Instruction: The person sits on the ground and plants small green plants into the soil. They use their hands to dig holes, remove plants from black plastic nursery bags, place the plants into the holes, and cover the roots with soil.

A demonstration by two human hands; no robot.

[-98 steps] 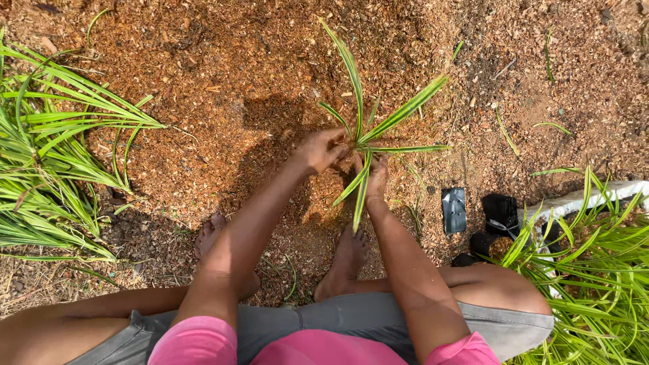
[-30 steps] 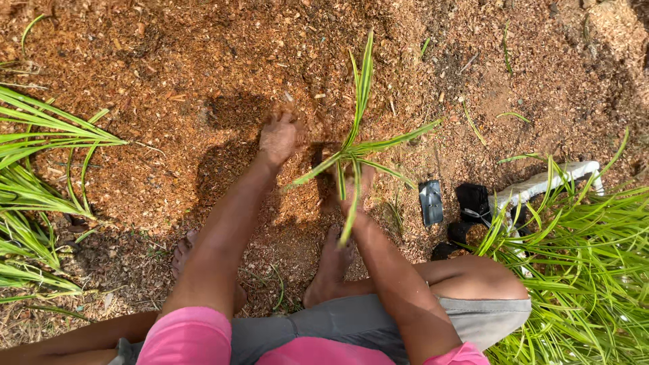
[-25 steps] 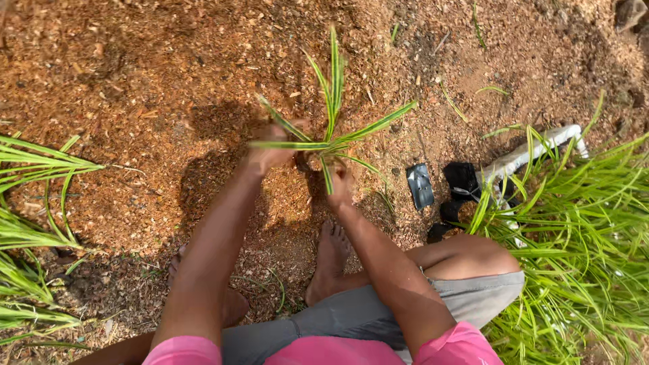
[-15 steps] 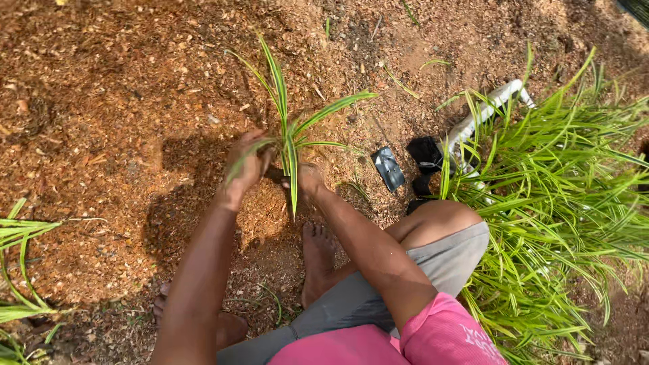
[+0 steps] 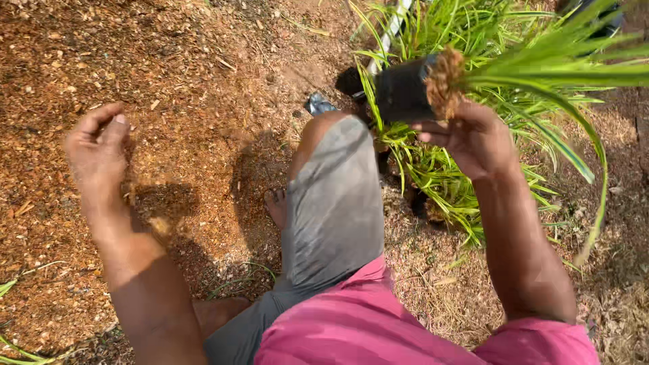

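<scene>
Head view: right hand [image 5: 473, 138] grips black nursery pot [image 5: 402, 89]; left hand [image 5: 98, 145] empty

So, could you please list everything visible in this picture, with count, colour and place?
potted plant: one, black pot, tan root fibres, green striped leaves, held top right.
grass plants: a clump, green, on the ground at right.
white pipe: one, top centre, partly hidden by leaves.
small dark object: one, bluish grey, beyond the knee; kind unclear.
mulch ground: reddish brown, all around.
shorts: grey, centre.
shirt: pink, bottom.
bare foot: one, centre.
left hand: empty, loosely curled, left.
right hand: grip on the potted plant.
</scene>
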